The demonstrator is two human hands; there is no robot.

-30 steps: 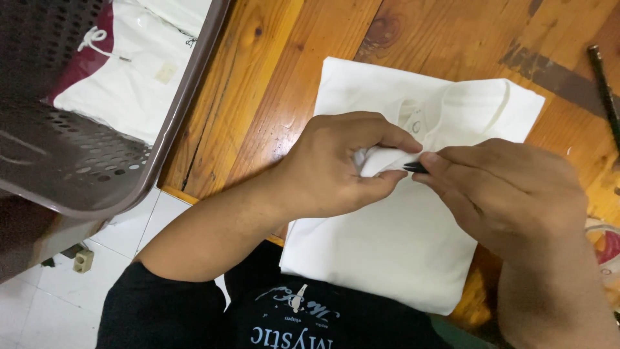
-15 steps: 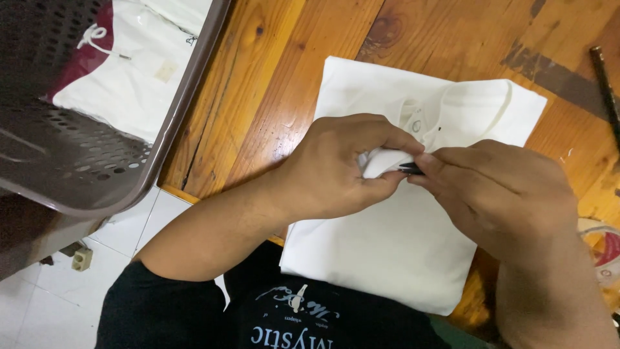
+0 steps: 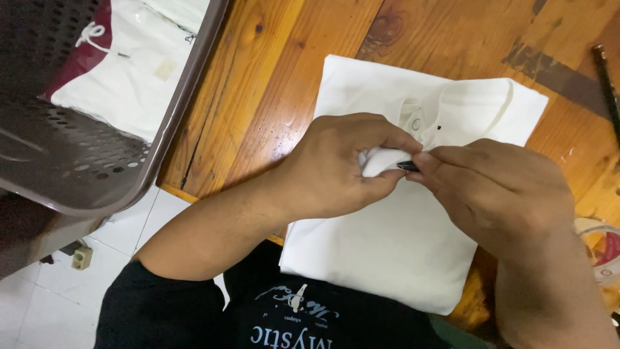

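Shirt: white folded shirt [image 3: 400, 258] lies flat on the wooden table [image 3: 290, 77], collar end away from the person, lower edge at the table's near edge.
Left hand: the left hand [image 3: 336, 168] is closed, pinching a small bunch of white fabric [image 3: 381, 161] lifted from the shirt's front just below the collar.
Right hand: the right hand [image 3: 497, 187] is closed too, thumb and forefinger gripping a thin dark tool [image 3: 408, 166]; only its tip shows, touching the pinched fabric.
Tool kind: cannot tell; too little of it is visible.
Placket: two small dots, probably buttons or snaps [image 3: 416, 124], sit just beyond the hands near the collar.
Basket: perforated brown basket [image 3: 181, 110] stands to the left, beside the table edge, holding more white garments [image 3: 129, 84].
Other items: a dark slim rod [image 3: 607, 84] lies at the far right of the table; a roll of tape [image 3: 600, 252] shows partly at the right edge.
Progress, judged: folding appears done; the work at the pinched spot is under way, with the tool at the cloth. Whether anything is attached or removed yet cannot be seen.
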